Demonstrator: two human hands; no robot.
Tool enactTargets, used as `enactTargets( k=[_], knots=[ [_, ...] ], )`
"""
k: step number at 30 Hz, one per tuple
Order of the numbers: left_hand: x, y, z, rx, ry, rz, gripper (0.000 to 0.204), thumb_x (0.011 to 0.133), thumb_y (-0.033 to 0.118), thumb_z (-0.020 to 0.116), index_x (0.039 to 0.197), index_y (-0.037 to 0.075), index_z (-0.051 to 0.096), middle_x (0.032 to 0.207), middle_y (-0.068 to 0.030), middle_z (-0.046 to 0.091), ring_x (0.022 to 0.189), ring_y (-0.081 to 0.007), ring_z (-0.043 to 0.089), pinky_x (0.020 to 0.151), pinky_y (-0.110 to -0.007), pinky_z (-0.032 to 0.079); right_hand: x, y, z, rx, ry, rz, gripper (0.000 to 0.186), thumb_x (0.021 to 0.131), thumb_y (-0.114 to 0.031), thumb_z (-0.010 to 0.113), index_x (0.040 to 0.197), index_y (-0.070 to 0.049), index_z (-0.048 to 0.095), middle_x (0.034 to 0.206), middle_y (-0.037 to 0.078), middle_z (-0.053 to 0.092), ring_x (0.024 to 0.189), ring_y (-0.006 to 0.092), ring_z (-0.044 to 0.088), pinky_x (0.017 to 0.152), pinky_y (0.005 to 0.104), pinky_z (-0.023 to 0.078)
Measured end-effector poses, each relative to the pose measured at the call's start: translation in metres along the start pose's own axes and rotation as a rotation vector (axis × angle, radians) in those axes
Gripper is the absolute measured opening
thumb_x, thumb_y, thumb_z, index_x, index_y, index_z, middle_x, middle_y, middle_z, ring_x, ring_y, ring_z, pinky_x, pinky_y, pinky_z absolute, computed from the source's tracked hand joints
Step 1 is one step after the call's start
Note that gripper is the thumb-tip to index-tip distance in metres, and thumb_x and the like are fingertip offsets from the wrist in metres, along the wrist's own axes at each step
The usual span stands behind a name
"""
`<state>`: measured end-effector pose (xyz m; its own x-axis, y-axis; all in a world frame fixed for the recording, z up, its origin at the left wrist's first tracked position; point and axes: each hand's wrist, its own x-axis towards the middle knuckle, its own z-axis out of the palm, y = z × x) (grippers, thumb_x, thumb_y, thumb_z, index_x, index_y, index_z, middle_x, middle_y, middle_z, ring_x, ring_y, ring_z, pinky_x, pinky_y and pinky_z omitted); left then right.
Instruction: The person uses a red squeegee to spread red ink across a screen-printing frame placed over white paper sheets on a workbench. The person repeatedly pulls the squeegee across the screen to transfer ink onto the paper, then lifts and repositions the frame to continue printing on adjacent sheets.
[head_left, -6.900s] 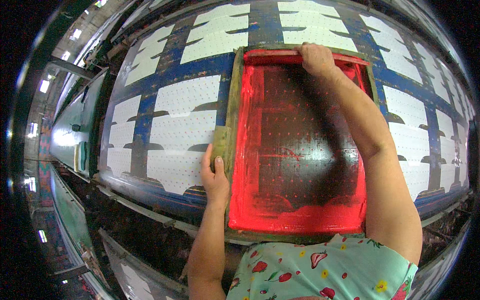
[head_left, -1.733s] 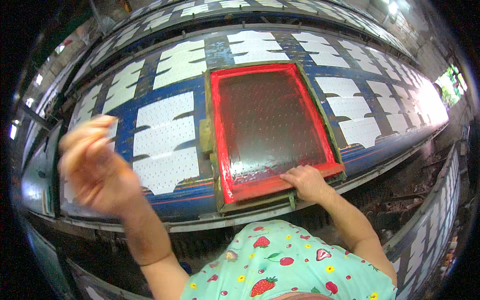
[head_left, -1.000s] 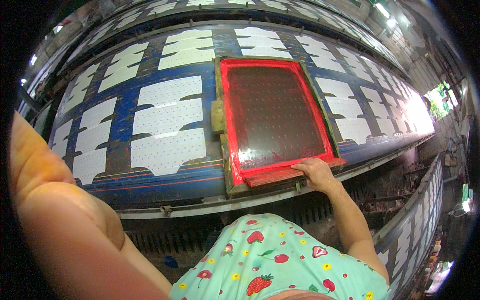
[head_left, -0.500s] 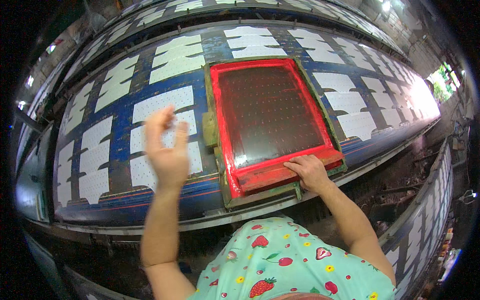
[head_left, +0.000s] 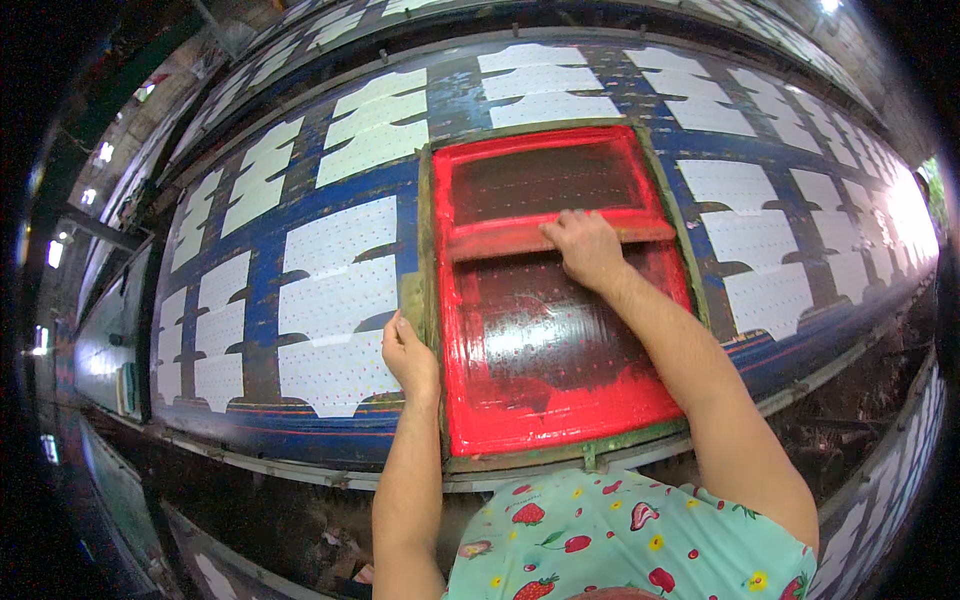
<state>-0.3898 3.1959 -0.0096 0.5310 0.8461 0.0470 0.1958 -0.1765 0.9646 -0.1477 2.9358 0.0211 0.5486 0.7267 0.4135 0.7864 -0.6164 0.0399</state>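
Note:
A printing screen point(head_left: 428, 240) with a greenish wooden frame lies on the long table, its mesh bordered in wet red ink. Across its upper part stands a wide red-stained squeegee point(head_left: 490, 240). My right hand point(head_left: 588, 250) is closed over the squeegee's top edge, right of its middle. Close to the frame's left side, just below a small wooden block point(head_left: 412, 292), is my left hand point(head_left: 408, 358). Its fingers are curled together with the thumb side up; whether they grip anything is hidden. A pool of red ink point(head_left: 520, 420) covers the mesh's near end.
White cut fabric pieces point(head_left: 340, 270) with small dots lie in rows on the blue-stained table point(head_left: 262, 300). More such pieces point(head_left: 745, 245) are to the right. A metal rail point(head_left: 330, 476) runs along the near edge. Another table with pieces point(head_left: 890, 500) stands at lower right.
My right hand has pushed the squeegee from the screen's near end to its upper part. My left hand, earlier raised and open over the fabric, has come down beside the frame, fingers curled.

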Motion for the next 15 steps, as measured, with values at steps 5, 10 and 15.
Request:
enactTargets(
  k=[5, 10, 15],
  knots=[
    [0.001, -0.002, -0.001, 0.166, 0.032, -0.040, 0.040, 0.117, 0.024, 0.048, 0.123, -0.007, 0.072, 0.110, -0.0189, 0.077, 0.103, -0.0278, 0.070, 0.096, -0.041, 0.053, 0.082, 0.060, 0.047, -0.034, 0.022, 0.005, 0.018, 0.094, -0.016, 0.068, 0.108, -0.016, 0.078, 0.101, 0.011, 0.074, 0.099, 0.0305, 0.075, 0.084, 0.0473, 0.058],
    [0.004, -0.006, 0.002, 0.246, 0.067, -0.060, 0.042, 0.117, 0.026, 0.047, 0.110, -0.008, 0.071, 0.096, -0.0195, 0.074, 0.089, -0.0274, 0.066, 0.086, -0.043, 0.052, 0.153, 0.105, 0.057, 0.038, -0.175, 0.082, 0.031, 0.093, -0.011, 0.070, 0.121, -0.016, 0.080, 0.112, 0.013, 0.079, 0.106, 0.0349, 0.078, 0.090, 0.0515, 0.064],
    [0.003, -0.006, 0.006, 0.243, 0.118, -0.020, 0.045, 0.117, 0.027, 0.047, 0.107, -0.010, 0.070, 0.092, -0.0189, 0.073, 0.085, -0.0269, 0.064, 0.083, -0.044, 0.051, 0.174, 0.125, 0.067, 0.053, -0.099, 0.042, 0.037, 0.090, -0.010, 0.072, 0.125, -0.018, 0.080, 0.117, 0.013, 0.081, 0.108, 0.0351, 0.079, 0.090, 0.0515, 0.065]
  ],
)
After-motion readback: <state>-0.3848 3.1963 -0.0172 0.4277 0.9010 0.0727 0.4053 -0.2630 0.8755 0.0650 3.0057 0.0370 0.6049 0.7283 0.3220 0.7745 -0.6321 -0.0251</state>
